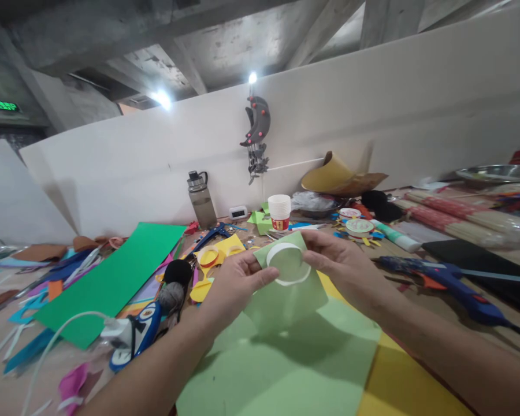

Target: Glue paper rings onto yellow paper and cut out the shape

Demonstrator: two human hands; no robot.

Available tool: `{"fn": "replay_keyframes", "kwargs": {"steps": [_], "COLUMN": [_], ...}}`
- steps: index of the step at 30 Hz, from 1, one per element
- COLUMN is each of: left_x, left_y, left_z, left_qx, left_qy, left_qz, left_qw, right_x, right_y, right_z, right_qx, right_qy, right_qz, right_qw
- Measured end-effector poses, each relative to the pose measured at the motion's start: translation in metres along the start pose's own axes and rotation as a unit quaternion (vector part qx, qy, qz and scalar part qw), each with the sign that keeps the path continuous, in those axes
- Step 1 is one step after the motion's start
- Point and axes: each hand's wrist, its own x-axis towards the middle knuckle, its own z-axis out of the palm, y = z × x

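Note:
Between my two hands is a piece of light green paper (281,303) with a white paper ring (288,279) against its upper part. My left hand (245,274) pinches the paper and the ring's left side, thumb in front. On the other side, my right hand (329,254) grips the paper's upper right corner and the ring's right edge. Below them a larger light green sheet (286,370) lies over a yellow sheet (405,381). Whether the ring is fixed to the paper I cannot tell.
A blue glue gun (450,286) lies to the right. Stacked paper cups (279,212) and a water bottle (201,199) stand at the back. On the left are a green sheet (117,277), a white plug with cable (117,332) and yellow paper pieces (203,289).

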Motion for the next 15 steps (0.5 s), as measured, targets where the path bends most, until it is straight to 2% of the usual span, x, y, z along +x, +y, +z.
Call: {"fn": "replay_keyframes", "kwargs": {"steps": [2, 5, 9, 12, 15], "left_x": [0.002, 0.002, 0.003, 0.007, 0.014], "left_y": [0.000, 0.003, 0.006, 0.005, 0.005], "left_z": [0.003, 0.009, 0.010, 0.004, 0.000], "left_qx": [-0.043, -0.115, -0.113, -0.105, -0.115], "left_qy": [0.014, 0.032, 0.024, -0.017, -0.021], "left_qz": [-0.027, -0.064, -0.082, -0.059, -0.038], "left_qw": [0.999, 0.991, 0.990, 0.993, 0.992], "right_x": [0.000, 0.000, 0.000, 0.000, 0.001], "right_y": [0.001, 0.001, 0.000, -0.002, -0.002], "right_z": [0.000, -0.001, -0.003, -0.003, -0.004], "right_qx": [0.023, 0.023, 0.014, 0.008, 0.005], "right_qy": [0.005, 0.015, 0.029, 0.035, 0.031], "right_qz": [0.007, 0.060, 0.119, 0.124, 0.127], "right_qw": [1.000, 0.998, 0.992, 0.992, 0.991]}}
